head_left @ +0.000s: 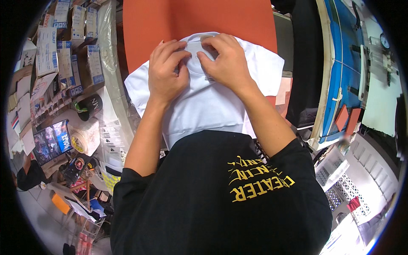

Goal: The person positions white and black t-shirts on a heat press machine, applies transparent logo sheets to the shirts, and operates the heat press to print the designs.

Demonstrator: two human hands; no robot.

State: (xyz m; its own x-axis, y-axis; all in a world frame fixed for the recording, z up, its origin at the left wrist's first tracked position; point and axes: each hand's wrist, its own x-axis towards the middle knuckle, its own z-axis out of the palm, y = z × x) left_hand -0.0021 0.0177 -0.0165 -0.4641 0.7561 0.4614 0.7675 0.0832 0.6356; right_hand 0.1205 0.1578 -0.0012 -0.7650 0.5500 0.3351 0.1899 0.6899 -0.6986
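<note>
A white T-shirt (204,110) lies spread over an orange-red flat board (199,17), its neck opening toward the far side and a short sleeve out to each side. My left hand (168,70) is at the left of the collar, with bent fingers closed on the fabric. Across the neck opening, my right hand (227,61) has curled fingers on the collar's right edge and its thumb inside the neckline. The inside back of the neck (194,49) shows between the hands. My fingertips partly hide the collar's edges.
Several stacked cardboard boxes (46,51) stand at the left beside a plastic-wrapped edge (109,46). On the right are a blue padded panel (338,72) and a round gauge (384,41). A clear plastic bin (331,168) sits lower right. Another person's dark sleeve (32,176) is at the lower left.
</note>
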